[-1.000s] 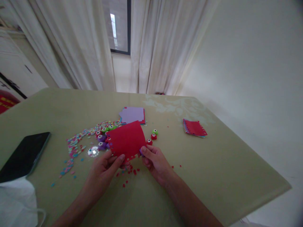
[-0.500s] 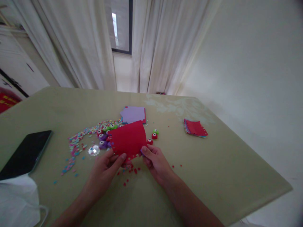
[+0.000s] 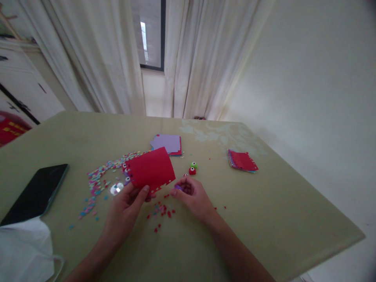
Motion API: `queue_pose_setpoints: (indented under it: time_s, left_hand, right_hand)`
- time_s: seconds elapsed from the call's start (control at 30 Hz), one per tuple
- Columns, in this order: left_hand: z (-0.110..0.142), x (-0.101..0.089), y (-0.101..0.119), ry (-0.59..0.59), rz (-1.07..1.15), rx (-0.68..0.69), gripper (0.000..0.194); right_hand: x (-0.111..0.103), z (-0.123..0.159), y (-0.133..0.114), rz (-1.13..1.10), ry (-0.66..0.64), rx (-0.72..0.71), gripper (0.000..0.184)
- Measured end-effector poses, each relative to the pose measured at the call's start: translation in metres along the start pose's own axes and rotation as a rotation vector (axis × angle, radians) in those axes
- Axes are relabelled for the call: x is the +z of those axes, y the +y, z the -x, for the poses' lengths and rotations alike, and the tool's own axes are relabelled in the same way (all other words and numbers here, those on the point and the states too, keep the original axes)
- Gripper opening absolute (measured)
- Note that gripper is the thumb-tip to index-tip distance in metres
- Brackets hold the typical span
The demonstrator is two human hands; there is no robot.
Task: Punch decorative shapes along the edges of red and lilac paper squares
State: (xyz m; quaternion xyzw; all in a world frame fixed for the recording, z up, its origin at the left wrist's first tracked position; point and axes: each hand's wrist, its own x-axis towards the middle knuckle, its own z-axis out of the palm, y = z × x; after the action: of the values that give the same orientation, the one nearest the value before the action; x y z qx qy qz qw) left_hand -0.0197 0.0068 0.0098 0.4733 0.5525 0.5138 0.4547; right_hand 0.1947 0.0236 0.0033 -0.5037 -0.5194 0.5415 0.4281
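My left hand (image 3: pixel 129 203) pinches a red sheet of paper (image 3: pixel 151 168) by its lower edge, thumb in front. Small cut-outs line the sheet's left and lower edges. My right hand (image 3: pixel 195 196) is closed around a small purple paper punch (image 3: pixel 178 188), mostly hidden by the fingers, just right of the sheet and apart from it. Behind that hand sit a red punch (image 3: pixel 192 170) and a green punch (image 3: pixel 194 165) with round eyes. More punches are partly covered by the sheet. Red paper bits (image 3: pixel 163 209) lie below the hands.
Colourful paper confetti (image 3: pixel 100 172) curves across the left of the table beside a shiny clear disc (image 3: pixel 116 188). A phone (image 3: pixel 35 192) and a white mask (image 3: pixel 25 250) lie at left. Paper stacks stand behind, lilac-topped (image 3: pixel 167 143), and at right, red-topped (image 3: pixel 243 161).
My right hand has drawn the purple punch off the sheet's lower right corner. The sheet, in my left hand, has shifted slightly left.
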Motion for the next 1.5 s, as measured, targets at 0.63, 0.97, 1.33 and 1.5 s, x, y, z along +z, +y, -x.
queue_pose_setpoints:
  time_s: [0.63, 0.97, 1.33, 1.5]
  left_hand:
    - [-0.012, -0.016, 0.009, 0.124, 0.088, 0.011, 0.038]
    - [-0.013, -0.025, 0.007, 0.272, 0.249, 0.153, 0.018]
    - [-0.015, -0.018, 0.007, 0.283, 0.383, 0.064, 0.019]
    - [-0.006, -0.010, 0.001, 0.191, 0.376, 0.001, 0.021]
  right_hand:
    - [-0.046, -0.023, 0.012, 0.819, 0.467, -0.299, 0.024]
    - [0.067, -0.034, 0.000, 1.078, -0.188, -0.640, 0.046]
    - [0.051, -0.009, -0.003, 1.182, -0.208, -0.421, 0.015]
    - [0.023, 0.011, 0.010, 0.878, -0.100, -0.351, 0.038]
